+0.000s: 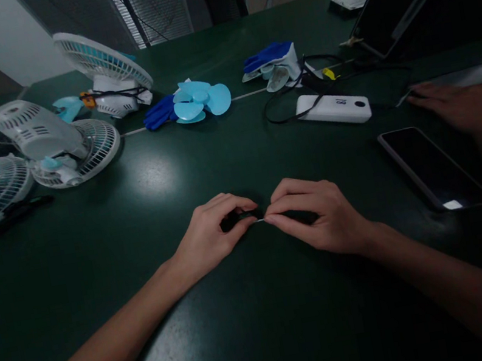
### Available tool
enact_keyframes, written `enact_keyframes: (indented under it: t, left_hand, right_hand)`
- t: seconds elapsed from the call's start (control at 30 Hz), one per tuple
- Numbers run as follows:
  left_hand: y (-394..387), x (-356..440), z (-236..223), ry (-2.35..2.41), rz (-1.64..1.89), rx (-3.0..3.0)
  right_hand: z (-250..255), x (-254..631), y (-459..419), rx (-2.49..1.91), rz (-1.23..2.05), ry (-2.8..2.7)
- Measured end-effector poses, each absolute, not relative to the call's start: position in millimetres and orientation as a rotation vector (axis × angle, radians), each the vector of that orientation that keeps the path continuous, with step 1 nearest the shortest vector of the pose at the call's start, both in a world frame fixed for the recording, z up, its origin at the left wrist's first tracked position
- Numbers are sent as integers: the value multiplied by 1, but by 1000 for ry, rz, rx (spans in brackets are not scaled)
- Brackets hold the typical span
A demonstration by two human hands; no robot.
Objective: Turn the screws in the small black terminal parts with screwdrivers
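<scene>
My left hand and my right hand meet low over the dark green table, just right of the middle of the head view. A thin pale strip spans the small gap between their fingertips. My right thumb and fingers are pinched at one end of it. At the other end sits my left thumb tip, with the left index finger curled just above. The space inside the left fingers looks dark, and I cannot tell whether they hold something else.
Several white fan parts stand at the left. Behind the hands lie a light-blue fan blade, blue-and-white gloves and a white power bank with black cable. A phone and another person's hand are at the right.
</scene>
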State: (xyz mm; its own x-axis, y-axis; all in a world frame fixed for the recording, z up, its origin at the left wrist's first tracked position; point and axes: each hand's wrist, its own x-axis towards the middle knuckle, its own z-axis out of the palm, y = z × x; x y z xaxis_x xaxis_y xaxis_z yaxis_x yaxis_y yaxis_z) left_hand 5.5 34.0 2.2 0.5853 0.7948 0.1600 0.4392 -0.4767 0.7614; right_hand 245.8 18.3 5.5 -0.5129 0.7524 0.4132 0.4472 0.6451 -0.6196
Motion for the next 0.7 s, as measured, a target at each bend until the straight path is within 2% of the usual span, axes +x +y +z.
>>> enact_keyframes:
  t: [0.7]
  left_hand:
    - [34,4,1,980,649,2168]
  right_hand:
    - [-2,252,24,-1025,506,-2197]
